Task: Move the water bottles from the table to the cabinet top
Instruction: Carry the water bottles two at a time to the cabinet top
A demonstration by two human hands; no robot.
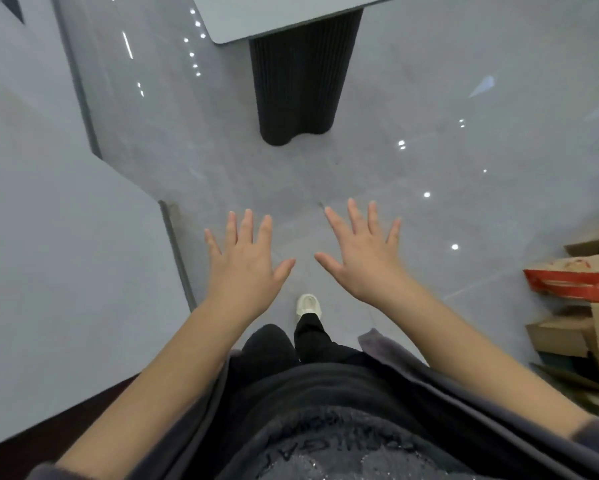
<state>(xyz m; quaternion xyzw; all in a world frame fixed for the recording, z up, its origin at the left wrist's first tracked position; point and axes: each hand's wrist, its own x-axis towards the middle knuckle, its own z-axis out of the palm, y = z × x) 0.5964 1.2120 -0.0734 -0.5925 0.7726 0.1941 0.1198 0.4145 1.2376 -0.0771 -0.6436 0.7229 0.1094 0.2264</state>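
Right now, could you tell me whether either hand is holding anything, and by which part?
Nothing is held. The left hand and the right hand are both spread flat, palms down, over the floor; no bottle is in view.

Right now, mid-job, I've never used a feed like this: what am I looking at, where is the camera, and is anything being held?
There is no machine here. A person wears one wide-angle camera on the head, and it looks forward and down. The left hand and right hand are bare. Their fingers are spread straight and hold nothing, out over a glossy grey floor. At the top of the picture is a corner of the table, on a dark ribbed pedestal. No water bottles show in this view. Cardboard boxes lie on the floor at the right. A white shoe shows below the hands.
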